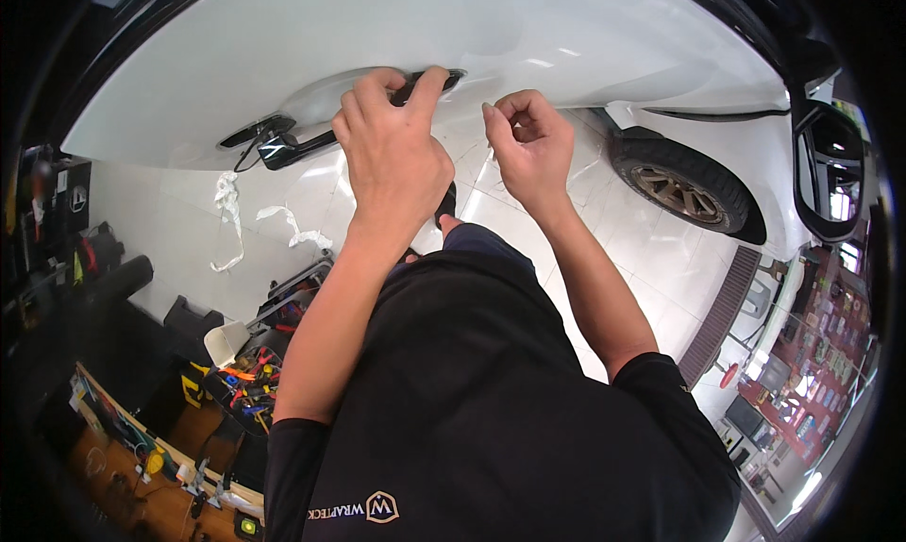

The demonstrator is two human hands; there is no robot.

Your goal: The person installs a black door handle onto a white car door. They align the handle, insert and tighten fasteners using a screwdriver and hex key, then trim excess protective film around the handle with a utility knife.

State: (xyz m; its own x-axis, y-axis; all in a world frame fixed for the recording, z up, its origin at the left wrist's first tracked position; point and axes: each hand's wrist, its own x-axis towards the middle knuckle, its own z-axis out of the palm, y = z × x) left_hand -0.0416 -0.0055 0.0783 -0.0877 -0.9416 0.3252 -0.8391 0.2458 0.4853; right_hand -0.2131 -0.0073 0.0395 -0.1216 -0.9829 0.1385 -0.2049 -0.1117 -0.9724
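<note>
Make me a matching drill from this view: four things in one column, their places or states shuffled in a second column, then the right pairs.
Things:
1. left hand
2. right hand
3. wheel
4. white scraps

Places or states:
A. lying on the tiled floor, at the picture's left
B. fingers curled over the dark door handle of the white car
C. at the picture's right, bronze rim in a black tyre
D. fingertips pinched together just below the car body, beside the other hand

Pairs: 1-B, 2-D, 3-C, 4-A
</note>
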